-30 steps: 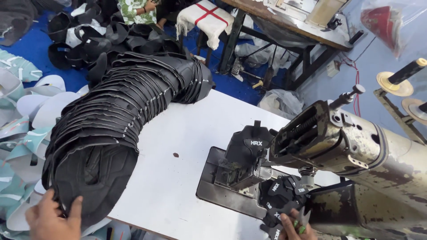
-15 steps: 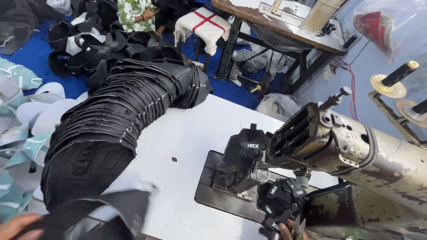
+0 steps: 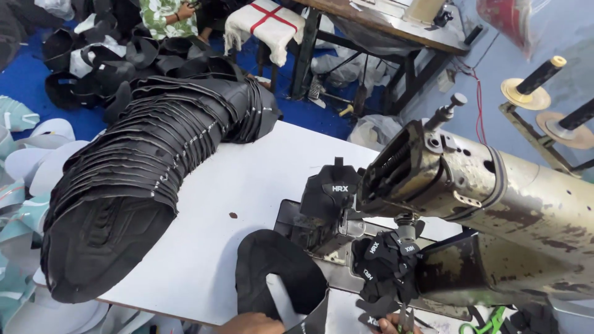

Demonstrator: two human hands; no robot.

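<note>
**Black shoe-upper piece at the sewing machine, both hands at bottom edge**

Black, matte fabric: the shoe-upper piece (image 3: pixel 278 272) is a flat, horseshoe-shaped cut with a rounded top and a pale gap running up its middle from the bottom. It lies on the white table (image 3: pixel 247 185), near edge, just left of the sewing machine (image 3: pixel 482 204) bed.

Left hand (image 3: pixel 250 323): only the top of it shows at the bottom edge, touching the piece's lower end. Looks like it holds the piece, fingers hidden, so how tight I cannot tell.

Right hand (image 3: pixel 390 324): just fingertips visible, pinched on small black label pieces (image 3: pixel 374 308) below the needle area. Narrow grip.

A bundle of stitched black pieces (image 3: pixel 387 266) with small white marks hangs under the machine head. Another black upper (image 3: pixel 331 198) stands on the bed, behind the needle.

Long stack of black uppers (image 3: pixel 142 167) curves across the table's left side, edges overlapping like scales, the top one showing embossed lines.

Machine body is worn metal, rust-spotted. Blue floor (image 3: pixel 37 86) beyond, with more black pieces scattered.
</note>
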